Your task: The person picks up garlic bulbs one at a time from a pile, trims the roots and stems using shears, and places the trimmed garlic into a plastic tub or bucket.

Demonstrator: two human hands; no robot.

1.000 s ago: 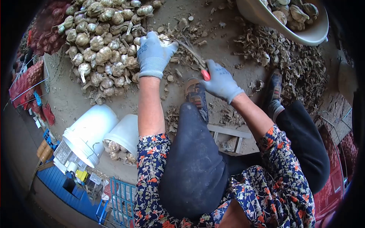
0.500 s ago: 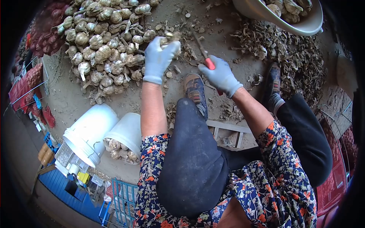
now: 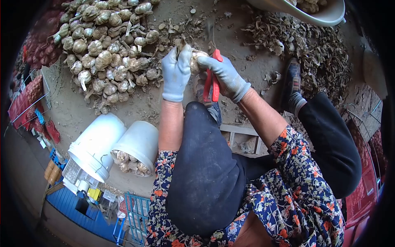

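While a cream plastic tub (image 3: 304, 17) holds pale garlic bulbs (image 3: 308, 5) upper right, more lie heaped upper left, my grey-gloved left hand (image 3: 176, 78) gripping one, right hand (image 3: 231, 78) red-handled cutters (image 3: 215, 86).

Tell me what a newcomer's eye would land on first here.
Probably the big heap of garlic on the ground at upper left. Next, the red-handled tool in the gloved right hand, beside the garlic bulb held at the gloved left hand. Lower left, two white buckets stand out, one with bulbs at its mouth.
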